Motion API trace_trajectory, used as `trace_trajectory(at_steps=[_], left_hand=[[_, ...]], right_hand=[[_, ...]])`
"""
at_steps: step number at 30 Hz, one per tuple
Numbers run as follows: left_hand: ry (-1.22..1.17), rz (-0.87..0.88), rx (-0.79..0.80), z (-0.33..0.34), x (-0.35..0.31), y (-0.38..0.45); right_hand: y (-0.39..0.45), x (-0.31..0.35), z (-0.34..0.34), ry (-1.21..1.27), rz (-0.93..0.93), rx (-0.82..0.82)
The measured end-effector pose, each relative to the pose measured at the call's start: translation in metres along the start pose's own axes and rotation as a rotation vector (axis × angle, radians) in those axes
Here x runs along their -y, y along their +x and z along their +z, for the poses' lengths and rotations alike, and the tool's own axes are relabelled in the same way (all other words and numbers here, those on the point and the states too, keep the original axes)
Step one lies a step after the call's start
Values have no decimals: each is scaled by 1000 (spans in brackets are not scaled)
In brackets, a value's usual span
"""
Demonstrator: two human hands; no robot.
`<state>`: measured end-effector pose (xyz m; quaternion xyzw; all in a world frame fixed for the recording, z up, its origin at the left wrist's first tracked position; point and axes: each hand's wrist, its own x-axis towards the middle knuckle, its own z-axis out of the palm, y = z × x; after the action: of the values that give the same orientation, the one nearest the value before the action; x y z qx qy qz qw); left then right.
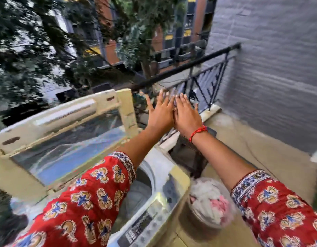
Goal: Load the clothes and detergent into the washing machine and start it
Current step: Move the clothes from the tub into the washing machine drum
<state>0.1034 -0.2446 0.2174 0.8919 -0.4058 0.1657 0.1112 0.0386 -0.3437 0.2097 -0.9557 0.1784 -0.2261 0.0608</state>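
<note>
Flanking washer (154, 202): railing (198, 65), clothes tub (210, 207)

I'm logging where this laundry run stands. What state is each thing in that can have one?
washing machine lid: raised open, glass panel tilted back
drum: uncovered; the part in view shows no clothes
basket: on the floor beside the machine, still full of white and pink clothes
control panel: too blurred to tell if on
left hand: fingers straight, holding nothing
right hand: fingers straight, holding nothing
</note>
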Motion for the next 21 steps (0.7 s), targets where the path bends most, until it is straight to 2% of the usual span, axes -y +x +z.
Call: trace_trajectory(at_steps=[7,13,21], left_hand=[[-51,167,159,75,-133,-5],[8,238,327,142,-219,-21],[19,203,535,241,-271,-55]], right_hand=[[-80,-129,-2,-138,196,122],[-138,-217,21,-66,333,288],[-196,-308,77,-26,300,614]])
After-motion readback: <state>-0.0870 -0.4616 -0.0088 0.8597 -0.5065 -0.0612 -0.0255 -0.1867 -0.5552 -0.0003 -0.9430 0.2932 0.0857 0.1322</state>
